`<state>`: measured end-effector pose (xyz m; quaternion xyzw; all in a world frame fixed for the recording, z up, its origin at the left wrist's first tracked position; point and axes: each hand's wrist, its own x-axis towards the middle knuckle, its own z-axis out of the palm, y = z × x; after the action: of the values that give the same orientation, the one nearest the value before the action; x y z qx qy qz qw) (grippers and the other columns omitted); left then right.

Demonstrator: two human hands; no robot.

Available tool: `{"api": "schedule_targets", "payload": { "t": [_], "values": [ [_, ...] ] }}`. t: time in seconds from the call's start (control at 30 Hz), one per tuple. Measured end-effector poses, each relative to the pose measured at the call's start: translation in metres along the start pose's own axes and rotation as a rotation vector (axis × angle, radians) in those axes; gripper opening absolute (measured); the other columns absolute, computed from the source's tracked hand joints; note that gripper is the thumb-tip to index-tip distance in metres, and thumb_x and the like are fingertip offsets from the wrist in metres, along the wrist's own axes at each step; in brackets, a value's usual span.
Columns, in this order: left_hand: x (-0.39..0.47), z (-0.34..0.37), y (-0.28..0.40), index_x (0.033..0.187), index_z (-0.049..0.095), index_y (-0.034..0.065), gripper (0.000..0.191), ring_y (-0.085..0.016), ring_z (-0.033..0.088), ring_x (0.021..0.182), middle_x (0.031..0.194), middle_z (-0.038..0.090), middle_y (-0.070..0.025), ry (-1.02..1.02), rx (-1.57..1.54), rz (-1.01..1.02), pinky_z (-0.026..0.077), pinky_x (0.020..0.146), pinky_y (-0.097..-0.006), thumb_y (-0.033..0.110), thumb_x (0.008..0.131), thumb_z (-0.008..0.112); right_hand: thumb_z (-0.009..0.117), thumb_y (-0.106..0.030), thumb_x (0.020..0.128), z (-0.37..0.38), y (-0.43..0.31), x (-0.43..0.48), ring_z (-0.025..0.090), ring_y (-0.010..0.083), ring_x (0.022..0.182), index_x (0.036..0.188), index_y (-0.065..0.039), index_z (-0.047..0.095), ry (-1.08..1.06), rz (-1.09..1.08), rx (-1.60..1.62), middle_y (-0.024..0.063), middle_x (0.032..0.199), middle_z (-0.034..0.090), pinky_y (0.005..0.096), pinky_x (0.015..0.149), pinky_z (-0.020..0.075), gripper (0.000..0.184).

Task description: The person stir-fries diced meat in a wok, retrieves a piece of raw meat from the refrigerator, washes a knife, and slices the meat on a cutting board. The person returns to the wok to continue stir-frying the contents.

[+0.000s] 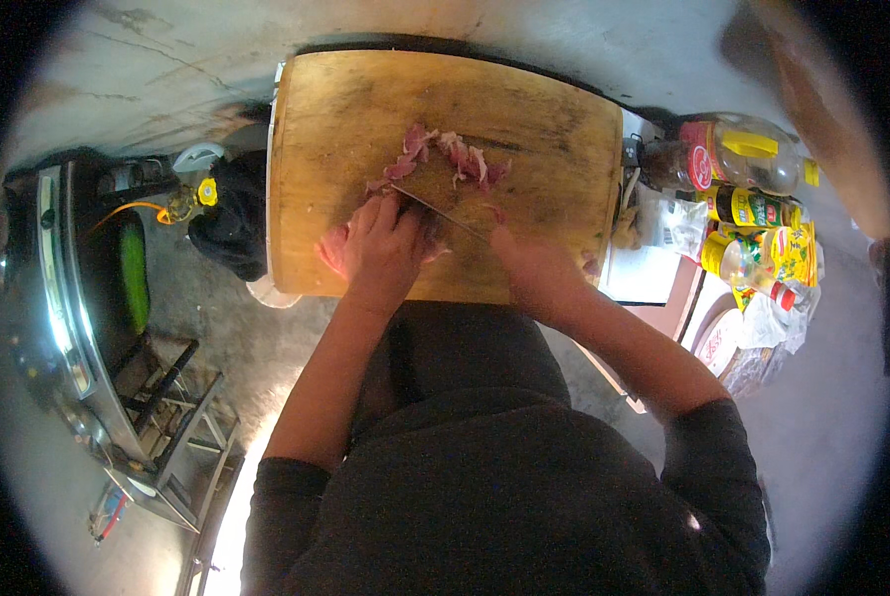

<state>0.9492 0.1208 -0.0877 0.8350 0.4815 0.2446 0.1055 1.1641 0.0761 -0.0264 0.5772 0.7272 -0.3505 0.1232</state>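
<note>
On the wooden cutting board point(549, 112) a piece of raw meat point(332, 250) lies under my left hand point(380, 242), whose fingers press it down and partly hide it. My right hand point(534, 268) grips a kitchen knife point(445, 212); its handle is hidden in the fist. The blade slants up and left, with its tip close to my left fingertips. Beyond the blade, thin slices of raw meat point(471, 158) lie in a loose curved row on the board. A small scrap of meat point(498, 213) sits just above my right hand.
Right of the board stand a large plastic bottle point(758, 156), sauce bottles point(750, 208), a red-capped bottle point(743, 272) and plastic bags. To the left are a dark cloth point(232, 216), a yellow-topped bottle point(184, 201) and a steel-edged appliance point(64, 276) with a green vegetable point(135, 276) on it.
</note>
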Motion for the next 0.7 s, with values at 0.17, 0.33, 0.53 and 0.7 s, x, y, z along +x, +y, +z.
{"api": "schedule_targets", "payload": {
  "t": [0.17, 0.33, 0.53, 0.7],
  "values": [
    [0.002, 0.006, -0.007, 0.085, 0.062, 0.0083, 0.018, -0.031, 0.055, 0.088, 0.091, 0.055, -0.0111, -0.077, -0.061, 0.01, 0.045, 0.078, -0.043, 0.021, 0.073, 0.067, 0.057, -0.002, 0.079, -0.027, -0.045, 0.053, 0.062, 0.0472, 0.08, 0.104, -0.003, 0.04, 0.078, -0.095, 0.153, 0.0261, 0.081, 0.063, 0.0536, 0.066, 0.048, 0.031],
    [-0.002, 0.003, -0.012, 0.086, 0.063, 0.0096, 0.019, -0.031, 0.055, 0.09, 0.091, 0.057, -0.0099, -0.146, -0.019, -0.046, 0.044, 0.079, -0.0441, 0.023, 0.073, 0.067, 0.06, -0.008, 0.081, -0.011, -0.041, 0.057, 0.061, 0.0501, 0.08, 0.108, -0.002, 0.04, 0.145, -0.123, 0.183, 0.0256, 0.081, 0.063, 0.0554, 0.068, 0.0472, 0.034],
    [-0.006, 0.002, -0.002, 0.099, 0.066, 0.0113, 0.027, -0.029, 0.054, 0.105, 0.106, 0.062, -0.0067, -0.107, 0.057, -0.07, 0.038, 0.093, -0.0464, 0.03, 0.08, 0.065, 0.05, -0.005, 0.085, 0.015, 0.009, 0.0, 0.065, 0.0463, 0.083, 0.117, -0.003, 0.036, -0.025, 0.168, 0.097, 0.0281, 0.087, 0.065, 0.056, 0.067, 0.0488, 0.036],
    [-0.008, -0.002, -0.001, 0.097, 0.066, 0.0124, 0.028, -0.025, 0.054, 0.104, 0.104, 0.062, -0.0033, -0.04, 0.106, -0.081, 0.036, 0.097, -0.0434, 0.031, 0.076, 0.067, 0.05, -0.006, 0.085, 0.01, -0.005, 0.008, 0.065, 0.0462, 0.081, 0.117, -0.004, 0.035, -0.006, 0.143, 0.064, 0.0283, 0.085, 0.065, 0.0567, 0.067, 0.0491, 0.036]
  ]
}}
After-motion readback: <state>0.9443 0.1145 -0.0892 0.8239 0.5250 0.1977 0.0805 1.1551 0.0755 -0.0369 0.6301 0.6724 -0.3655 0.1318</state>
